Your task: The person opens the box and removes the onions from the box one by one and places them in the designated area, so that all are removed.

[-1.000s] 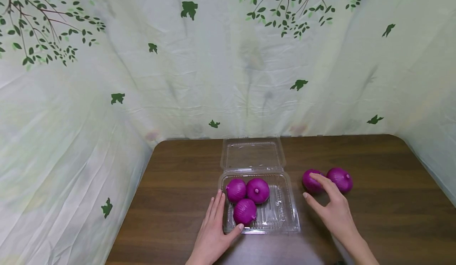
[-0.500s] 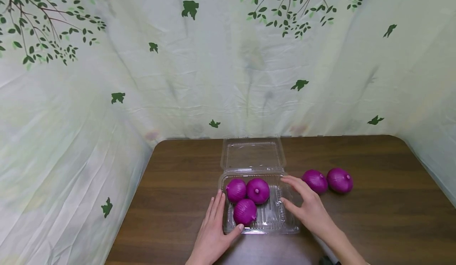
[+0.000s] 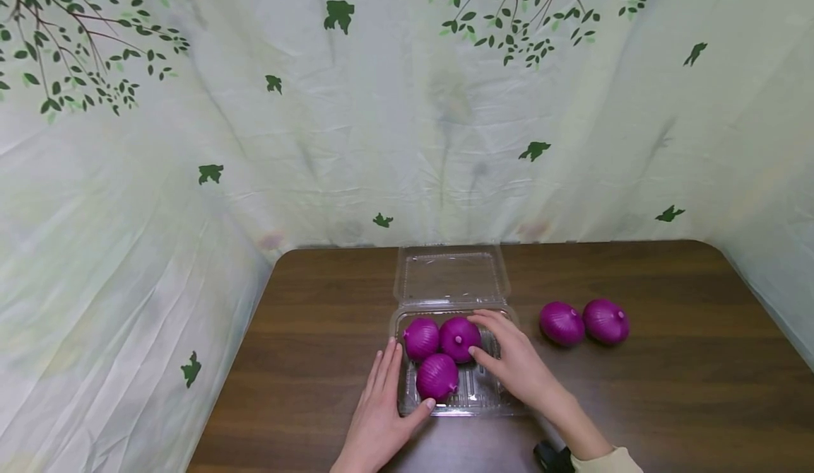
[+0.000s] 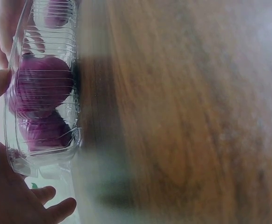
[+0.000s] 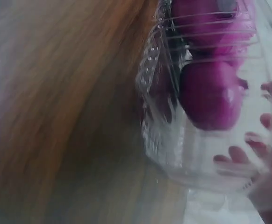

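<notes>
A clear plastic clamshell container [image 3: 472, 394] lies with its lid folded back, and three red onions sit in its left part: one at the back left [image 3: 421, 339], one at the back right [image 3: 458, 339] and one in front [image 3: 437, 377]. My left hand [image 3: 381, 416] rests along the container's left side, fingers straight, thumb at the front rim. Over the right part reaches my right hand [image 3: 518, 367], its thumb and fingers spread, fingertips right at the back-right onion. In the right wrist view, my right hand's fingers [image 5: 239, 154] show near the clear wall.
Two more red onions [image 3: 562, 324] [image 3: 606, 322] lie side by side on the brown table [image 3: 687, 360], right of the container. The raised lid [image 3: 453, 277] reaches the table's back edge. Behind hangs a pale cloth [image 3: 445, 105] with a leaf print.
My right hand has moved left from the two loose onions, across the container's right rim, to the back-right onion inside. The left hand and the onions stay in place.
</notes>
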The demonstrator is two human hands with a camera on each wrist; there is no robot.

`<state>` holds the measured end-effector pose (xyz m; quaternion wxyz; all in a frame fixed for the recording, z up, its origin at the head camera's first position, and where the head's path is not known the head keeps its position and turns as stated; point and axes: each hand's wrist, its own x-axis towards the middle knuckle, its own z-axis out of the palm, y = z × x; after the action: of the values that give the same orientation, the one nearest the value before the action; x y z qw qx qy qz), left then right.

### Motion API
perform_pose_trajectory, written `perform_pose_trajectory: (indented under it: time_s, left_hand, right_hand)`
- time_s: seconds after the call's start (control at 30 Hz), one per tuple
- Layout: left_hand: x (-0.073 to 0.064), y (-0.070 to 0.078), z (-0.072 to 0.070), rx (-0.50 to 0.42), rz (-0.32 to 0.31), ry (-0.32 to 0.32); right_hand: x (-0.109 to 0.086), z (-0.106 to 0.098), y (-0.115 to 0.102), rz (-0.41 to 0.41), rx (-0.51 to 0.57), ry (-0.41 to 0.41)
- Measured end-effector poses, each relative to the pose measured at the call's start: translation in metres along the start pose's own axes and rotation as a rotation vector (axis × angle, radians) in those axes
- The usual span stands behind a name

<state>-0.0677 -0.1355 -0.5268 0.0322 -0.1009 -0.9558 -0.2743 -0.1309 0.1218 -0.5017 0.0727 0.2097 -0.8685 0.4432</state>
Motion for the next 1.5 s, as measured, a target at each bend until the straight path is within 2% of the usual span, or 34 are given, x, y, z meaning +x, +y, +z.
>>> perform_pose_trajectory:
  time_s: [0.17,0.27,0.6,0.77,1.13,1.3,1.5]
  left_hand:
    - [0.001,0.0,0.0,-0.004,-0.01,-0.023]
    - [0.001,0.001,-0.001,-0.002,-0.013,-0.026]
    - [0.001,0.001,-0.002,-0.007,-0.006,-0.016]
    - [0.0,0.002,-0.002,-0.014,0.002,-0.005]
    - [0.001,0.001,-0.002,-0.003,-0.004,-0.011]
    - [0.001,0.001,-0.002,-0.004,-0.013,-0.015]
    - [0.001,0.001,-0.001,0.004,-0.027,-0.029]
  right_hand:
    - [0.007,0.009,-0.002,0.072,0.009,-0.046]
    - [0.011,0.013,-0.001,0.089,0.033,-0.06]
    - [0.018,0.026,-0.001,0.154,0.121,-0.076]
    - [0.018,0.031,-0.002,0.193,0.131,-0.084]
    - [0.016,0.034,-0.003,0.186,0.064,0.012]
    - [0.015,0.031,-0.007,0.188,0.07,0.074]
    - [0.009,0.025,-0.011,0.188,0.085,0.095]
